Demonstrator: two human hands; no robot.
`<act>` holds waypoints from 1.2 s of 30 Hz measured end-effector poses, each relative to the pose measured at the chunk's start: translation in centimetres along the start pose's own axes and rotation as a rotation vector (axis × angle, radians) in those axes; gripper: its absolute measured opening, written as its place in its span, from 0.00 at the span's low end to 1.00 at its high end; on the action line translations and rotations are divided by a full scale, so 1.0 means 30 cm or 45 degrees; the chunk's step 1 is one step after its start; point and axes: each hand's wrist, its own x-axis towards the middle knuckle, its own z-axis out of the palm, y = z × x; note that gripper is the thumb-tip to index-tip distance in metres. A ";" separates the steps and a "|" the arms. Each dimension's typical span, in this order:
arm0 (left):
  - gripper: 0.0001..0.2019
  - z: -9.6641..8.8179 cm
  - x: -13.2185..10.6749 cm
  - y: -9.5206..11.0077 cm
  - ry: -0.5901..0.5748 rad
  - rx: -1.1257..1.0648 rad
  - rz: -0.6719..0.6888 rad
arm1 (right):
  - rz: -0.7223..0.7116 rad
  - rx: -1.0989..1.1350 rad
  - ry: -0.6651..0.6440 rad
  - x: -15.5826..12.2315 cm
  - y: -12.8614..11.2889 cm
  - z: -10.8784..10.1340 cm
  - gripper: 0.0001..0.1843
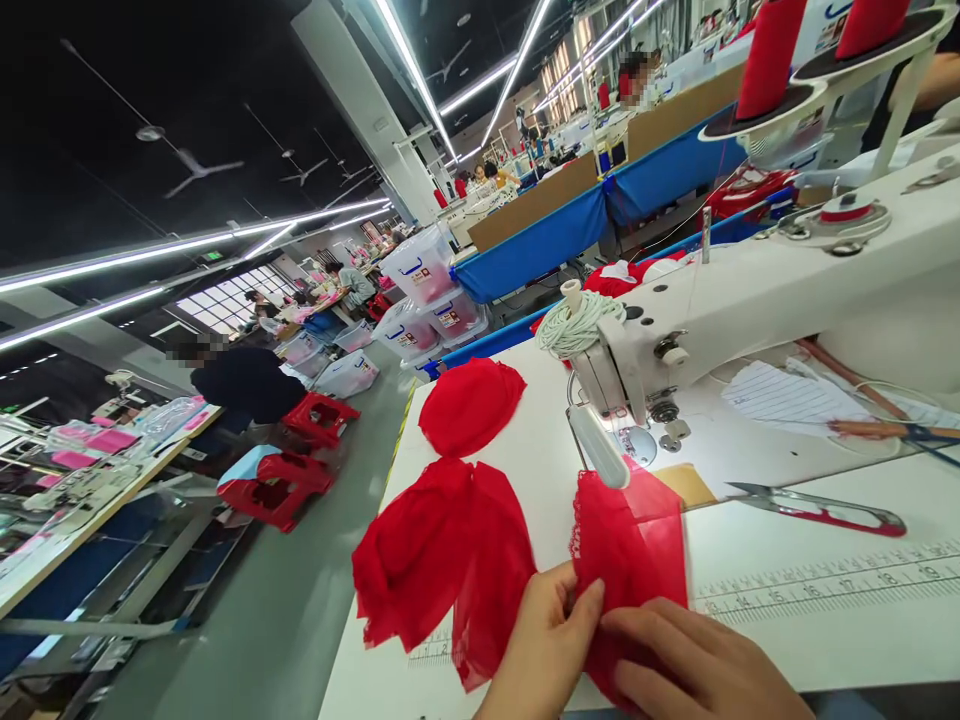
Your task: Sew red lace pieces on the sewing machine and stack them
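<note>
A sheer red fabric piece (637,545) with a scalloped lace left edge lies in front of the sewing machine (757,285), its far end by the lit needle area. My left hand (547,630) pinches the near left edge of this piece between thumb and fingers. Close beside it, my right hand (697,660) has its fingers bent over the near part of the cloth, gripping it; the fingertips are partly hidden in the folds. Left of my hands lies a loose heap of red fabric (442,540), with a rounded red piece (471,405) just beyond it.
Thread snips (821,508) lie right of the cloth, above a printed ruler scale (832,588) along the tabletop. Farther right are orange-handled scissors (870,430) on paper. Red thread cones (769,60) stand above the machine. Red stools (274,485) and clear bins (420,265) occupy the aisle side.
</note>
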 end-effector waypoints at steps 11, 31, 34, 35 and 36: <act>0.16 -0.021 0.010 0.046 0.101 -0.948 -0.156 | 0.374 0.100 -0.160 -0.070 0.053 -0.049 0.16; 0.22 0.093 -0.059 0.093 -0.367 -0.013 0.283 | 0.670 0.765 -0.252 0.002 0.039 -0.125 0.05; 0.19 0.056 -0.042 0.107 -0.405 0.217 0.191 | 0.701 0.879 -0.214 -0.009 0.075 -0.158 0.11; 0.19 0.045 -0.034 0.108 -0.419 0.216 0.131 | 0.745 0.932 -0.158 -0.004 0.085 -0.168 0.13; 0.19 0.037 -0.025 0.106 -0.438 0.179 0.069 | 0.810 0.973 -0.095 0.006 0.093 -0.174 0.15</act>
